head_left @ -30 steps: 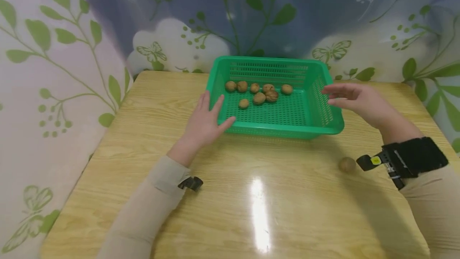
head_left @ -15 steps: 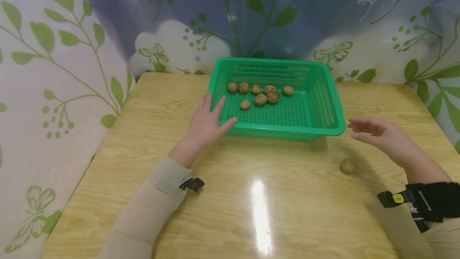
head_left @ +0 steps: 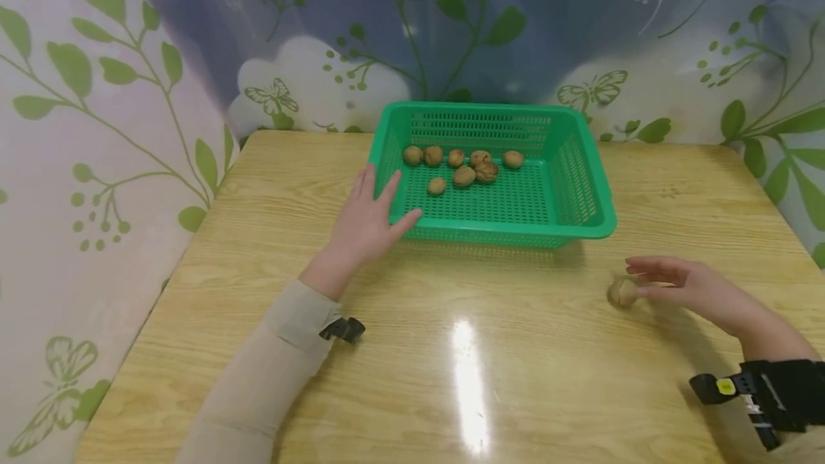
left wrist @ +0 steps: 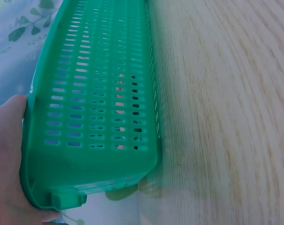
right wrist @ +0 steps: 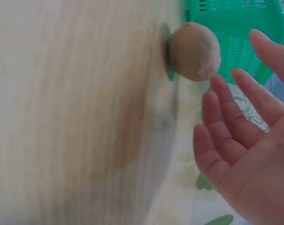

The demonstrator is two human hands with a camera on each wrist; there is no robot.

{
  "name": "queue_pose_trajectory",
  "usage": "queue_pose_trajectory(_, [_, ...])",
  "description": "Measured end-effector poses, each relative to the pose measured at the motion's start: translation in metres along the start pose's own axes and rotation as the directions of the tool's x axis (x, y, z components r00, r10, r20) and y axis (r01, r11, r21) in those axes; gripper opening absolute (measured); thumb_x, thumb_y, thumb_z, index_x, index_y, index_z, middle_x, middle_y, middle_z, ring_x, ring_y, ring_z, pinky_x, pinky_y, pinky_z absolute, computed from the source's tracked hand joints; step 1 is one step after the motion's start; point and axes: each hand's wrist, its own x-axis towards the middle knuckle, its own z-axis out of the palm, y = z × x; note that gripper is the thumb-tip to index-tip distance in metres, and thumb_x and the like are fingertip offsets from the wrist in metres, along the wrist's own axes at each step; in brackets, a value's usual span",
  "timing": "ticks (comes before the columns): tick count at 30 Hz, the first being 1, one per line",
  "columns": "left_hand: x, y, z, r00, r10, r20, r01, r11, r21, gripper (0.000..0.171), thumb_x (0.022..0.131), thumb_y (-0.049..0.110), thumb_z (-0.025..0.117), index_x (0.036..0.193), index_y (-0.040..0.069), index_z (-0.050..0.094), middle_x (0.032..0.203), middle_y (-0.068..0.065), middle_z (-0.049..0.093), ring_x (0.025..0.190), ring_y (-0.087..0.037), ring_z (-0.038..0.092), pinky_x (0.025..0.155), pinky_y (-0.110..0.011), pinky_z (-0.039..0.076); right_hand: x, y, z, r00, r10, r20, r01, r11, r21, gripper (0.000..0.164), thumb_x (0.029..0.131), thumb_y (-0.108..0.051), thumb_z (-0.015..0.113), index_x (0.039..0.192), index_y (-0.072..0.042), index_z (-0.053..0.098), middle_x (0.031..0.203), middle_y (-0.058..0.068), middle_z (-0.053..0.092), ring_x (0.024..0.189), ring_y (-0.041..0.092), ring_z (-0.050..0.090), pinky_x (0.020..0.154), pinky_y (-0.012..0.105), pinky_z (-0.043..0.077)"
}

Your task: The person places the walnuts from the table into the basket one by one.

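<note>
A green plastic basket (head_left: 503, 229) stands toward the back of the table, with several walnuts (head_left: 464, 177) on its floor, mostly in the left half. My left hand (head_left: 364, 224) rests at the basket's front left corner, fingers spread and thumb over the front rim; in the left wrist view the hand lies along the rim. One single walnut (head_left: 622, 293) sits on the tabletop to the right, in front of the basket. Right beside it is my right hand (head_left: 699, 292), fingers loosely bent and parted from the thumb. The right wrist view shows the walnut (right wrist: 195, 51) just beyond the fingertips.
The light wooden table (head_left: 387, 378) carries a bright glare streak down its front middle. Behind and to the left hangs a leaf-patterned cloth (head_left: 116, 127). A black camera band (head_left: 783, 392) is strapped round the right wrist.
My right hand has left the basket's right side and come down and toward the front, to the lone walnut. The left hand and the basket stay in place.
</note>
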Motion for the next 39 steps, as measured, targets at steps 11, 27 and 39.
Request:
queue_pose_trajectory(11, [0.001,-0.003,0.002,1.0,0.005,-0.006,-0.005,1.0,0.014,0.082,0.089,0.069,0.029,0.151,0.018,0.012,0.152,-0.025,-0.002,0.14,-0.035,-0.003,0.11,-0.046,0.016,0.005,0.002,0.006,0.998,0.041,0.043,-0.035,0.991,-0.126,0.056,0.088,-0.027,0.065,0.132,0.003,0.048,0.126,0.025,0.053,0.098,-0.013,0.044,0.077,0.017,0.044])
queue_pose_trajectory(27, [0.001,-0.002,0.001,1.0,0.003,-0.01,-0.003,1.0,0.002,0.081,0.09,0.067,0.031,0.151,0.017,0.015,0.152,-0.025,0.0,0.14,-0.035,-0.001,0.11,-0.046,0.016,0.009,-0.005,0.008,1.0,-0.023,0.002,0.023,0.99,-0.138,0.039,0.089,-0.019,0.065,0.12,0.005,0.058,0.11,0.019,0.063,0.09,-0.007,0.054,0.071,0.022,0.049])
queue_pose_trajectory(39, [0.001,-0.001,-0.001,1.0,0.003,0.004,-0.003,1.0,0.001,0.081,0.09,0.067,0.032,0.151,0.016,0.015,0.152,-0.026,0.0,0.14,-0.035,0.0,0.111,-0.045,0.015,0.008,-0.011,0.009,1.0,0.023,0.012,-0.021,0.984,-0.174,0.048,0.091,-0.028,0.062,0.129,0.001,0.052,0.122,0.021,0.056,0.107,0.022,0.053,0.075,0.024,0.047])
